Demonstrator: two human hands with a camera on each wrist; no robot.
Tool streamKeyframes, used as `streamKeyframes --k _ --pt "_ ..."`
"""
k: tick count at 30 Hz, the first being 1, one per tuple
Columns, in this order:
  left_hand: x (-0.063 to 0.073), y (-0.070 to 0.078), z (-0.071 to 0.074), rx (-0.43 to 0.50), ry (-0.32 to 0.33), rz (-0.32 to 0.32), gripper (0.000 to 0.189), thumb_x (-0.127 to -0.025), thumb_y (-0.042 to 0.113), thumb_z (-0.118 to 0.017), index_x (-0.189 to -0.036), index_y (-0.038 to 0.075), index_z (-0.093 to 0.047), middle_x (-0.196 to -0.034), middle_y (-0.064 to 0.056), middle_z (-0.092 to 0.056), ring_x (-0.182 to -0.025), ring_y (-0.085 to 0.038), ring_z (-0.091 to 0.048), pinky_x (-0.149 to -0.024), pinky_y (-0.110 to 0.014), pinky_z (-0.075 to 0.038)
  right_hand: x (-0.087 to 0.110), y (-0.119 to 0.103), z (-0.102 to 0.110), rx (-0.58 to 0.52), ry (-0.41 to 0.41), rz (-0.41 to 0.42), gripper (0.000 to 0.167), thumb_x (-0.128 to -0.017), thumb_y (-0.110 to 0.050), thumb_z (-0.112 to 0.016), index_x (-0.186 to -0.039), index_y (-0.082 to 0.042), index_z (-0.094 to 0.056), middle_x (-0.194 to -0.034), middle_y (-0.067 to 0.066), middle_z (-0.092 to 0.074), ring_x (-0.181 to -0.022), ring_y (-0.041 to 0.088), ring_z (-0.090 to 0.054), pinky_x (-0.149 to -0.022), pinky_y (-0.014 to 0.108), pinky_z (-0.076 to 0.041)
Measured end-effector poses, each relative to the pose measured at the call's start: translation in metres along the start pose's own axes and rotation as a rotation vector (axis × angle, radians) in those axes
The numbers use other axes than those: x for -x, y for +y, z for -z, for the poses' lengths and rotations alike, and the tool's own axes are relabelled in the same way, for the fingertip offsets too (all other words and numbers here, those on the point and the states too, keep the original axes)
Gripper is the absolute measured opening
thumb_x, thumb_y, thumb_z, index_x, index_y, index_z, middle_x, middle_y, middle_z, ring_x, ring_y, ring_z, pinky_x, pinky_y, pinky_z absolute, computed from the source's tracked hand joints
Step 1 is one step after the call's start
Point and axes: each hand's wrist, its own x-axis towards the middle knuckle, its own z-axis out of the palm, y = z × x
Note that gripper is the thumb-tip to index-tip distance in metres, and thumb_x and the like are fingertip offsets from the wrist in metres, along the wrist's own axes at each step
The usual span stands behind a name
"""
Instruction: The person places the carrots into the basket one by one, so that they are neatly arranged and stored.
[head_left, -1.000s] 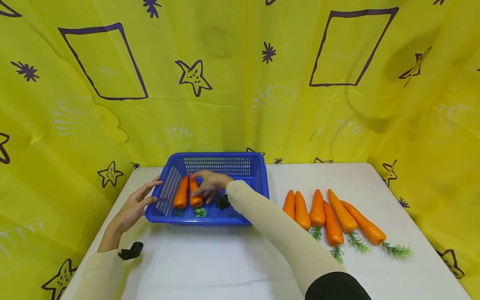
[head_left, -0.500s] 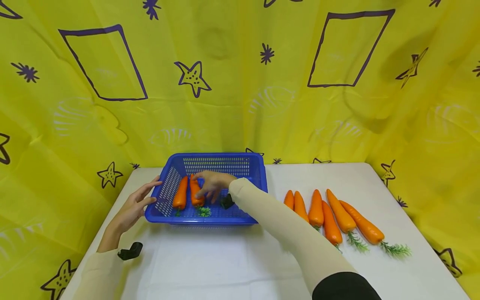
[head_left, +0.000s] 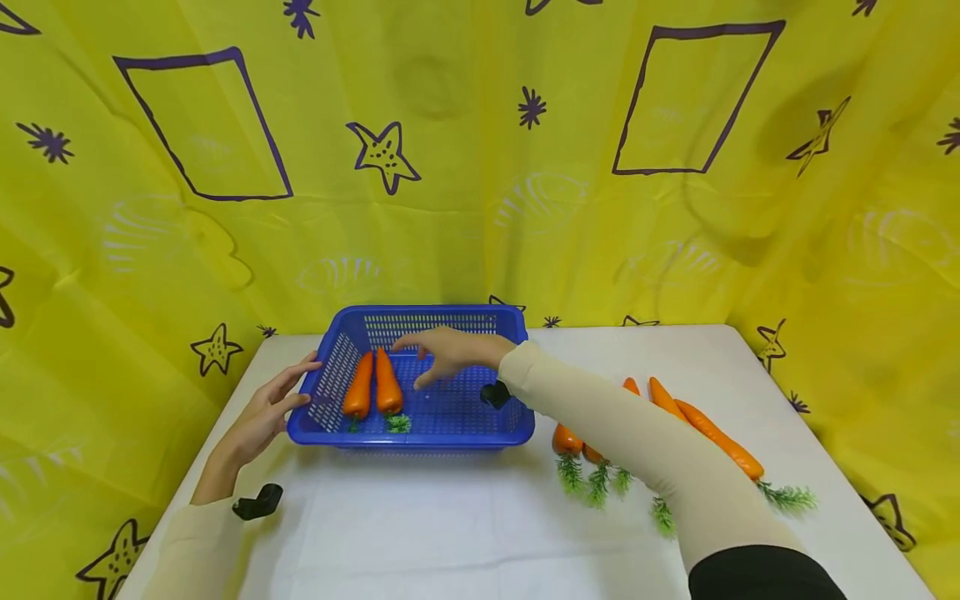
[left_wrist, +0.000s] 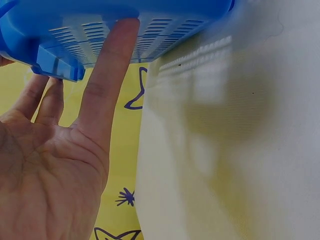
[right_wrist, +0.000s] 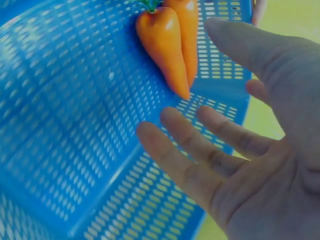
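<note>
Two orange carrots with green tops, the left carrot (head_left: 358, 392) and the right carrot (head_left: 387, 387), lie side by side in the left part of a blue plastic basket (head_left: 420, 439). My right hand (head_left: 450, 350) hovers over the basket, just right of them. The right wrist view shows its fingers (right_wrist: 172, 152) spread, holding nothing, apart from the nearer carrot (right_wrist: 162, 40). At the basket's left end, my left hand (head_left: 258, 417) touches the outside with extended fingers. In the left wrist view its thumb (left_wrist: 102, 85) lies straight against the basket wall (left_wrist: 170, 12).
More carrots (head_left: 720, 437) lie on the white table (head_left: 420, 525) to the basket's right, several partly hidden by my right sleeve (head_left: 622, 433). A yellow patterned curtain (head_left: 450, 233) stands behind and on both sides.
My right hand has let go of the right carrot, then lifted and drawn back to the right. That carrot now lies alongside the other. My left hand has stayed at the basket.
</note>
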Motion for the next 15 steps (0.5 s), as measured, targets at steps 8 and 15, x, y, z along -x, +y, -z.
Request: streamKeyframes --k 8,15 --pt "-0.001 -0.001 0.0 0.02 -0.008 -0.004 0.053 -0.108 0.011 -0.049 -0.16 0.01 -0.035 -0.173 -0.008 -0.002 -0.127 0.004 -0.047 -0.085 -0.038 -0.061 0.048 0.009 0.013 0.135 0.12 0.092 0.071 -0.093 -0.024 -0.078 -0.155 -0.016 -0.045 -0.139 0.013 -0.058 -0.09 0.018 -0.07 -0.089 0.029 -0.056" --pt "0.0 -0.003 0.002 0.019 -0.014 -0.015 0.053 -0.109 0.011 -0.049 -0.16 0.011 -0.035 -0.174 -0.006 -0.003 -0.14 -0.007 -0.037 -0.088 -0.035 -0.06 0.102 0.026 0.019 0.085 0.199 0.085 0.07 -0.094 -0.025 -0.077 -0.156 -0.018 -0.044 -0.137 0.011 -0.057 -0.097 0.019 -0.068 -0.087 0.034 -0.059"
